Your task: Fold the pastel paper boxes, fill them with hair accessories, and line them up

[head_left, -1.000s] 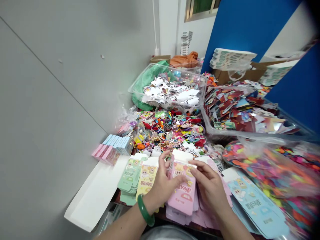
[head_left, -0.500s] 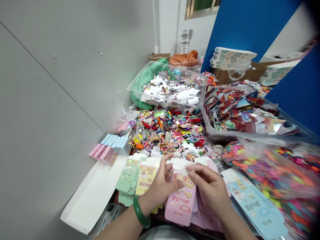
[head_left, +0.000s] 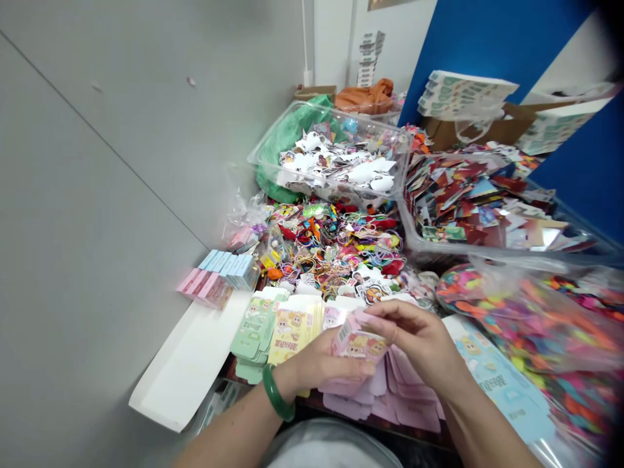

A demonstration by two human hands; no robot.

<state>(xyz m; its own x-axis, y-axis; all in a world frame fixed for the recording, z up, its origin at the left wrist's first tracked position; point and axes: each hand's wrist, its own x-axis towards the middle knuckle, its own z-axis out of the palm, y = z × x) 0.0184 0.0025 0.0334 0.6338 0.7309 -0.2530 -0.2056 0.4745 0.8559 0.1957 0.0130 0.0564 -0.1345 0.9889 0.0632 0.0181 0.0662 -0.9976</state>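
A small pink cardboard box, printed with cartoon figures, is partly opened out and tilted between my hands. My left hand, with a green bangle on its wrist, wraps around its left side, thumb across the front. At the box's top, the fingers of my right hand pinch a flap. Beneath and behind lie flat pink cartons. To their left are stacks of flat yellow cartons and green cartons. Flat blue cartons lie right of my right hand.
Made-up pink and blue boxes stand beside a white tray by the grey wall. Behind the cartons spreads a heap of colourful trinkets. Clear bins hold white cutouts and cards. A bag of bright pieces sits right.
The pink carton, flat and upright before, is now opened out into a box shape and tilted. Both hands have closed in around it. The view has shifted slightly.
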